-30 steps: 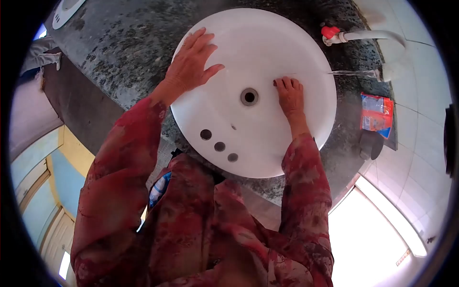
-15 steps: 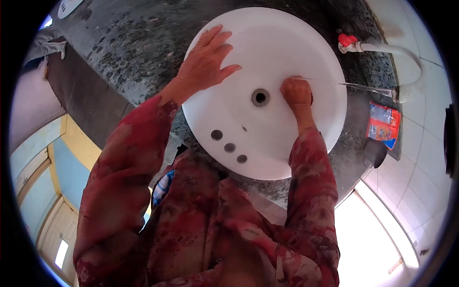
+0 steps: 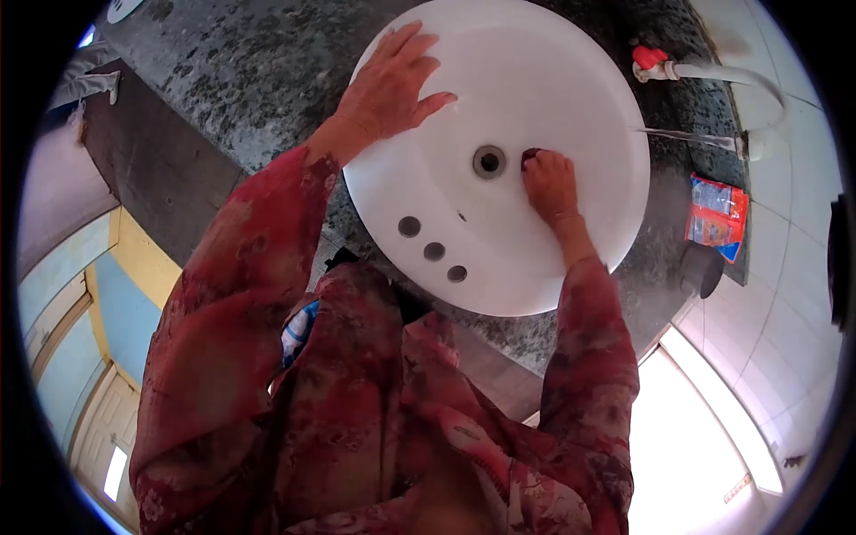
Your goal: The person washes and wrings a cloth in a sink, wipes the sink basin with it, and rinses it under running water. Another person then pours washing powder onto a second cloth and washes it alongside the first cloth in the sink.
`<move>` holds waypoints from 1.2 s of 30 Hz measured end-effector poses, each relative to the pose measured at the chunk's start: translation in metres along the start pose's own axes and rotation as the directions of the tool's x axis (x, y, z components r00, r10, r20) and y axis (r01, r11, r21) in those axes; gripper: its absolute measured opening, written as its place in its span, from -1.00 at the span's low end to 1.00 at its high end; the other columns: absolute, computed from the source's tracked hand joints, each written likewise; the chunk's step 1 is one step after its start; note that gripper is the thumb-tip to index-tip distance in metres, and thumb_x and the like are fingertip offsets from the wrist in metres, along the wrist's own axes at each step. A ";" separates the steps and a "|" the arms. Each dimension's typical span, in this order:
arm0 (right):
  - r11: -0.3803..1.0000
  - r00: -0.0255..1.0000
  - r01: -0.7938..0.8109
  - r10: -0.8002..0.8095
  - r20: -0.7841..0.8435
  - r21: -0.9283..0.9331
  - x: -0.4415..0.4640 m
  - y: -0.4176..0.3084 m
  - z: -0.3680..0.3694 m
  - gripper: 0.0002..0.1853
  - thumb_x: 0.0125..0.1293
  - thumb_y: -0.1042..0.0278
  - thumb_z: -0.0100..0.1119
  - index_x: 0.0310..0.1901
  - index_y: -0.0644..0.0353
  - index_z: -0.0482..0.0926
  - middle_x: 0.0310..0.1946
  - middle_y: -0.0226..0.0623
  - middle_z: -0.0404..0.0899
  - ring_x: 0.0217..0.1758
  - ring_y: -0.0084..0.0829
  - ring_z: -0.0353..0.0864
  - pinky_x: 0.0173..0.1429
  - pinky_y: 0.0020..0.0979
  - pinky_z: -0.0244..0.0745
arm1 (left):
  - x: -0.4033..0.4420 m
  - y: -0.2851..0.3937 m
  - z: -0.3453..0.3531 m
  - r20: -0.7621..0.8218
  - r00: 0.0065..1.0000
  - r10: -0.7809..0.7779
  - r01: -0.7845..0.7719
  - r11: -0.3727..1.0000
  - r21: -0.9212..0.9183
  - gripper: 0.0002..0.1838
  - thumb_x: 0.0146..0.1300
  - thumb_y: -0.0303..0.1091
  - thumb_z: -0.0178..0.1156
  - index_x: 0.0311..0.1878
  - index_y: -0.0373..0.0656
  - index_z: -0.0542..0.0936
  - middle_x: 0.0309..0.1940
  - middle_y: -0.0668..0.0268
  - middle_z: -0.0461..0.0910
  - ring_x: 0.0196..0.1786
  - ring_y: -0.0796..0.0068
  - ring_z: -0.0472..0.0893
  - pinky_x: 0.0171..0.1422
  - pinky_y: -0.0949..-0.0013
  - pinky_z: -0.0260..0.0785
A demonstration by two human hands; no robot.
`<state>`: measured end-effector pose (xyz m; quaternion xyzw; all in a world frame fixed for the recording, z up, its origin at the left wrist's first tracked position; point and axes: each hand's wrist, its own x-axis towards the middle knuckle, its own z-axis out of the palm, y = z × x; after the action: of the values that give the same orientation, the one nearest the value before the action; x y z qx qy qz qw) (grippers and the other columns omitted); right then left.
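Note:
A loose white oval sink basin [image 3: 499, 285] lies on a speckled dark stone surface. My left hand [image 3: 388, 89] rests with spread fingers on the basin's upper left rim, holding nothing. Inside the bowl, to the right of the drain hole [image 3: 489, 161], my right hand [image 3: 551, 185] is closed around a small dark reddish thing [image 3: 530, 155], mostly covered by the fingers and too small to name. Water [image 3: 687, 135] streams from a wall outlet toward the basin's right edge.
A red-handled tap [image 3: 650, 60] with a pale hose stands at the upper right. Below the outlet lie a red and blue packet [image 3: 717, 217] and a dark cup-like container [image 3: 702, 271]. Part of another white basin [image 3: 121, 9] and a person's leg [image 3: 94, 85] show at upper left.
My right hand shifted inside the bowl, and the dark thing now shows at its fingertips on the drain side. My left hand stays spread on the rim. The camera view moved slightly.

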<state>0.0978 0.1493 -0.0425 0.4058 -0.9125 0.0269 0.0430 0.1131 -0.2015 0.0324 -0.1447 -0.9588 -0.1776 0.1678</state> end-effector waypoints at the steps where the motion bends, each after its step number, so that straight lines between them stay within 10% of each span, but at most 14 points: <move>1: 0.999 0.999 0.037 -0.037 0.023 -0.002 -0.004 -0.005 0.008 -0.81 0.12 0.32 0.24 -0.23 0.04 0.48 -0.20 -0.33 0.46 -0.05 -0.25 0.43 0.05 -0.18 0.33 | 0.000 0.000 0.000 0.006 1.000 0.001 -0.001 1.000 -0.010 -0.57 0.18 -0.06 0.33 -0.09 -0.25 0.59 0.24 0.15 0.38 0.42 0.09 0.24 0.48 0.15 0.14; 9: 0.998 1.000 0.014 -0.013 0.005 -0.058 0.039 0.012 0.038 -0.88 0.17 0.26 0.21 -0.43 0.05 0.51 -0.39 -0.34 0.51 -0.22 -0.30 0.55 -0.17 -0.24 0.45 | 0.007 0.004 0.000 0.057 0.998 -0.013 0.015 0.999 -0.033 -0.57 0.15 -0.09 0.35 -0.08 -0.24 0.59 0.25 0.14 0.37 0.44 0.08 0.21 0.49 0.16 0.12; 17: 0.926 0.899 -0.377 0.369 0.235 -0.015 0.067 -0.003 0.030 -0.89 0.16 0.29 0.20 -0.47 0.07 0.56 -0.45 -0.33 0.54 -0.29 -0.25 0.59 -0.28 -0.23 0.48 | 0.002 -0.003 0.003 -0.018 1.000 0.025 -0.025 0.999 -0.039 -0.70 0.22 -0.25 0.28 -0.06 -0.20 0.58 0.24 0.14 0.39 0.41 0.04 0.25 0.47 0.14 0.15; 20: 0.987 0.975 -0.134 0.147 -0.169 0.084 0.080 0.005 -0.003 -0.90 0.13 0.27 0.25 -0.37 0.04 0.57 -0.30 -0.37 0.54 -0.17 -0.28 0.56 -0.16 -0.24 0.43 | 0.001 -0.004 0.006 -0.035 0.999 0.013 -0.014 1.000 -0.025 -0.71 0.22 -0.24 0.27 -0.06 -0.19 0.59 0.23 0.17 0.40 0.41 0.08 0.26 0.46 0.16 0.17; 36: 0.991 0.992 -0.130 0.130 0.000 -0.046 0.039 0.014 0.046 -0.85 0.20 0.19 0.21 -0.31 0.02 0.51 -0.32 -0.34 0.53 -0.20 -0.24 0.53 -0.24 -0.18 0.44 | 0.008 0.002 -0.001 0.013 1.000 0.010 -0.009 0.996 -0.090 -0.69 0.20 -0.30 0.28 -0.04 -0.24 0.58 0.23 0.10 0.39 0.42 0.01 0.24 0.44 0.11 0.18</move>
<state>0.0589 0.1255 -0.0843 0.3446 -0.9374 0.0081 0.0492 0.1068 -0.1981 0.0364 -0.1579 -0.9502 -0.2188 0.1557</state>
